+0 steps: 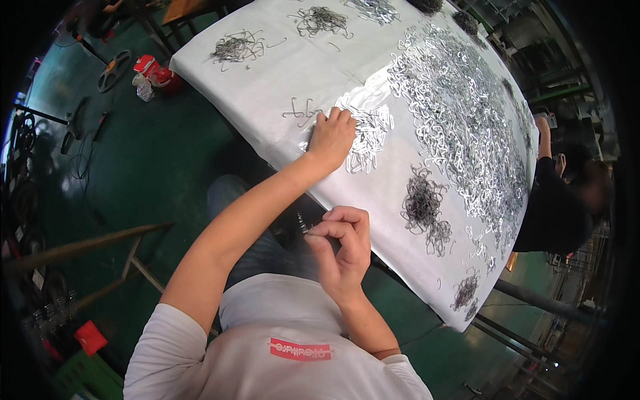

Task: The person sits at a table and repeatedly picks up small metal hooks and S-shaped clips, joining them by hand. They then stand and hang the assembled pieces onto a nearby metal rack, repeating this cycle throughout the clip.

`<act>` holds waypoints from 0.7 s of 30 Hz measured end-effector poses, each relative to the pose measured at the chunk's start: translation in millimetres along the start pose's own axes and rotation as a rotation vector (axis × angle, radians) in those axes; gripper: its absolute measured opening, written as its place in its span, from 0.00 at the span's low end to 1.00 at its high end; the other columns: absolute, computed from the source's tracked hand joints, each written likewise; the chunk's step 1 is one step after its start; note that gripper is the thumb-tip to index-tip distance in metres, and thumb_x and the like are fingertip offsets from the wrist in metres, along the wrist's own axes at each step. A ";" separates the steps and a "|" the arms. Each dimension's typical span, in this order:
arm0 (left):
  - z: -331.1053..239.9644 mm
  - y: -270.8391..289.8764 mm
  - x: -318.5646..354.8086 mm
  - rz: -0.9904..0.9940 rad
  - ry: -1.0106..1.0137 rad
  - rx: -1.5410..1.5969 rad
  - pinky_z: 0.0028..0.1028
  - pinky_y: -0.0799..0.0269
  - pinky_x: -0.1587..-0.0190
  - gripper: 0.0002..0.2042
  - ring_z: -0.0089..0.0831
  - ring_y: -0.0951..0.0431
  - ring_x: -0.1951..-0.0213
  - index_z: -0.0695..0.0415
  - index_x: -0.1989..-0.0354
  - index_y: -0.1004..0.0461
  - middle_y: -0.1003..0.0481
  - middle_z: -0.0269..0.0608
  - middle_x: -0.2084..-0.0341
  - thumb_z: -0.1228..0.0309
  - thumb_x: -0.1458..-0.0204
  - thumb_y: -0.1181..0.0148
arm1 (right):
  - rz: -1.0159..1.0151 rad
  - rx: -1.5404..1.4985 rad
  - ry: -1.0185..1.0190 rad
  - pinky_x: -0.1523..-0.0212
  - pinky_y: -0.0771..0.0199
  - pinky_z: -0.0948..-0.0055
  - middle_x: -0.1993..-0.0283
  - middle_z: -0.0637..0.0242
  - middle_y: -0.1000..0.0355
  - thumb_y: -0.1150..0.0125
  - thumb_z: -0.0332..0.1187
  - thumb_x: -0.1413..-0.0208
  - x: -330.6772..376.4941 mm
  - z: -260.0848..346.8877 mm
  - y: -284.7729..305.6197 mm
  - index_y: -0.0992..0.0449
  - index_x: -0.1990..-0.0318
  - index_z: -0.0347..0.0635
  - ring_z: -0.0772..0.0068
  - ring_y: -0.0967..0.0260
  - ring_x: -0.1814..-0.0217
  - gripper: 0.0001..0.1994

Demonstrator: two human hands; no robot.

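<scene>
My left hand reaches over the near left part of the white-covered table, its fingers curled down at a small heap of shiny, narrow metal pieces. Its fingertips are partly hidden, so I cannot make out what they pinch. A few thin wire hooks lie just left of the fingers. Close to my body, beyond the table's edge, my right hand pinches a short, thin, ridged metal piece between thumb and forefinger. That piece sticks up from the fingertips; its exact kind is too small to tell.
A broad heap of bent silvery hooks spreads over the white table cover. Small piles of dark wire hooks lie around it. Another person is at the right edge. A red container stands on the green floor at left.
</scene>
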State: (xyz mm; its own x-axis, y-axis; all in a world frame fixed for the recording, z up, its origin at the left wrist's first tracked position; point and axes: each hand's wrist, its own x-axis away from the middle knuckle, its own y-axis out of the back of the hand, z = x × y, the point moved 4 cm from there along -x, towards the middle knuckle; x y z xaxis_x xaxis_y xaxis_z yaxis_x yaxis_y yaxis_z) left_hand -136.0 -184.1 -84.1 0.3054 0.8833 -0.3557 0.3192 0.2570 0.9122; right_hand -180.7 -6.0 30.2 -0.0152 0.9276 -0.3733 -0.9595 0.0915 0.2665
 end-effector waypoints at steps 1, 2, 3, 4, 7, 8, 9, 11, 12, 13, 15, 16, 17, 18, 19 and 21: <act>-1.8 -1.9 1.3 0.013 -0.023 -0.024 0.37 0.38 0.57 0.09 0.33 0.33 0.55 0.56 0.67 0.26 0.30 0.33 0.64 0.64 0.53 0.40 | 0.001 -0.007 0.000 0.66 0.31 0.75 0.61 0.60 0.35 0.34 0.23 0.55 0.4 -0.2 -0.4 0.25 0.70 0.37 0.69 0.32 0.65 0.05; -3.5 -4.2 3.0 0.043 -0.046 -0.051 0.37 0.38 0.57 0.10 0.32 0.34 0.55 0.56 0.66 0.27 0.30 0.33 0.64 0.64 0.53 0.40 | 0.002 -0.008 0.002 0.66 0.31 0.75 0.61 0.60 0.35 0.34 0.22 0.55 1.0 -0.2 -1.1 0.25 0.70 0.37 0.70 0.32 0.66 0.05; -3.5 -1.4 4.6 -0.044 -0.028 0.054 0.37 0.39 0.57 0.10 0.32 0.33 0.55 0.56 0.67 0.27 0.30 0.34 0.65 0.63 0.53 0.39 | 0.004 -0.009 0.005 0.66 0.31 0.75 0.61 0.60 0.35 0.35 0.22 0.55 1.7 -0.1 -1.5 0.25 0.70 0.37 0.70 0.32 0.66 0.05; -3.9 -2.8 5.0 -0.029 -0.008 0.083 0.37 0.39 0.57 0.10 0.33 0.33 0.55 0.56 0.67 0.27 0.30 0.33 0.65 0.63 0.53 0.39 | 0.005 -0.015 -0.001 0.66 0.31 0.75 0.61 0.60 0.35 0.35 0.22 0.55 2.3 -0.4 -2.0 0.25 0.70 0.37 0.70 0.32 0.66 0.05; -6.0 -6.3 2.2 0.011 0.064 0.204 0.39 0.38 0.58 0.09 0.33 0.33 0.55 0.55 0.69 0.27 0.30 0.33 0.65 0.65 0.55 0.37 | 0.009 -0.024 -0.009 0.65 0.31 0.75 0.61 0.60 0.36 0.35 0.22 0.55 4.1 -0.3 -4.0 0.25 0.70 0.37 0.70 0.32 0.66 0.05; -4.8 -6.5 0.3 0.027 0.077 0.211 0.38 0.37 0.58 0.08 0.34 0.33 0.56 0.55 0.69 0.27 0.30 0.33 0.65 0.66 0.54 0.38 | 0.010 -0.019 -0.003 0.65 0.31 0.75 0.61 0.61 0.36 0.35 0.22 0.55 4.2 -0.1 -4.3 0.25 0.70 0.37 0.71 0.32 0.66 0.05; -3.6 -5.1 -1.8 0.019 0.084 0.222 0.38 0.37 0.58 0.07 0.35 0.32 0.56 0.55 0.70 0.27 0.29 0.33 0.66 0.67 0.54 0.38 | 0.009 -0.014 0.002 0.65 0.31 0.75 0.61 0.61 0.36 0.35 0.21 0.54 4.2 0.0 -4.4 0.25 0.69 0.37 0.71 0.32 0.65 0.05; 0.0 2.2 -3.3 -0.010 0.087 0.306 0.36 0.36 0.59 0.06 0.35 0.31 0.58 0.55 0.69 0.26 0.28 0.34 0.67 0.68 0.53 0.38 | 0.010 -0.008 0.002 0.65 0.31 0.75 0.61 0.61 0.36 0.35 0.21 0.54 4.1 0.1 -4.1 0.25 0.69 0.37 0.71 0.32 0.65 0.05; 6.1 9.3 -1.3 -0.032 0.083 0.379 0.34 0.35 0.59 0.06 0.34 0.30 0.58 0.56 0.69 0.25 0.27 0.35 0.68 0.69 0.53 0.39 | 0.004 -0.007 0.006 0.65 0.31 0.75 0.61 0.61 0.36 0.36 0.21 0.54 4.0 0.1 -3.3 0.25 0.69 0.37 0.71 0.32 0.65 0.05; 12.1 16.4 2.1 -0.010 0.090 0.448 0.32 0.34 0.59 0.06 0.33 0.29 0.59 0.56 0.68 0.25 0.26 0.35 0.68 0.69 0.52 0.39 | 0.010 0.002 0.004 0.65 0.31 0.75 0.61 0.61 0.36 0.36 0.21 0.54 3.6 0.0 -3.3 0.25 0.70 0.36 0.70 0.32 0.65 0.05; 28.0 33.0 14.5 0.004 0.306 0.855 0.28 0.33 0.60 0.07 0.30 0.27 0.62 0.58 0.65 0.24 0.24 0.36 0.69 0.71 0.50 0.41 | 0.011 0.015 -0.002 0.65 0.30 0.75 0.61 0.60 0.36 0.36 0.21 0.54 2.8 -0.3 -3.5 0.25 0.70 0.36 0.70 0.32 0.65 0.05; 34.7 42.5 23.1 0.014 0.413 1.058 0.26 0.32 0.61 0.07 0.28 0.26 0.63 0.59 0.63 0.24 0.23 0.37 0.70 0.71 0.49 0.41 | 0.008 0.002 -0.005 0.65 0.30 0.75 0.61 0.60 0.36 0.36 0.21 0.54 2.6 -0.6 -3.9 0.25 0.70 0.36 0.70 0.32 0.64 0.05; 39.9 55.2 32.9 0.026 0.459 1.134 0.25 0.32 0.61 0.07 0.26 0.25 0.64 0.60 0.62 0.24 0.23 0.37 0.69 0.72 0.48 0.42 | 0.007 -0.009 -0.007 0.65 0.30 0.75 0.61 0.60 0.36 0.36 0.21 0.54 2.3 -1.1 -4.8 0.25 0.70 0.36 0.70 0.32 0.64 0.05; 44.9 69.9 44.6 0.019 0.490 1.214 0.24 0.32 0.62 0.08 0.24 0.25 0.65 0.61 0.62 0.24 0.22 0.36 0.69 0.72 0.48 0.42 | 0.006 -0.022 -0.006 0.65 0.30 0.75 0.61 0.60 0.36 0.36 0.21 0.55 1.6 -1.8 -6.2 0.25 0.70 0.36 0.70 0.32 0.64 0.05; 48.5 85.0 56.6 -0.002 0.512 1.286 0.23 0.32 0.63 0.08 0.23 0.25 0.66 0.62 0.62 0.24 0.22 0.36 0.68 0.73 0.47 0.42 | 0.009 -0.009 0.007 0.65 0.30 0.75 0.61 0.60 0.36 0.36 0.21 0.55 0.8 -1.9 -7.3 0.25 0.70 0.36 0.69 0.32 0.64 0.05; 52.0 110.0 81.5 0.101 0.621 1.374 0.23 0.31 0.62 0.08 0.20 0.25 0.65 0.63 0.61 0.24 0.22 0.35 0.67 0.73 0.47 0.42 | 0.016 0.017 0.036 0.66 0.30 0.75 0.62 0.60 0.36 0.36 0.22 0.55 -1.5 -2.1 -9.3 0.25 0.70 0.36 0.69 0.33 0.64 0.05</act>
State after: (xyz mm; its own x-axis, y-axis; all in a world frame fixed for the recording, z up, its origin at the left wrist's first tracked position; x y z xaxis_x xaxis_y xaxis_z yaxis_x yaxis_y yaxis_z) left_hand -29.4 -104.2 -23.4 0.0721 0.9853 0.1549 0.9941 -0.0583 -0.0916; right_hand -172.3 -9.0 26.4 -0.0409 0.9153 -0.4007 -0.9543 0.0831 0.2872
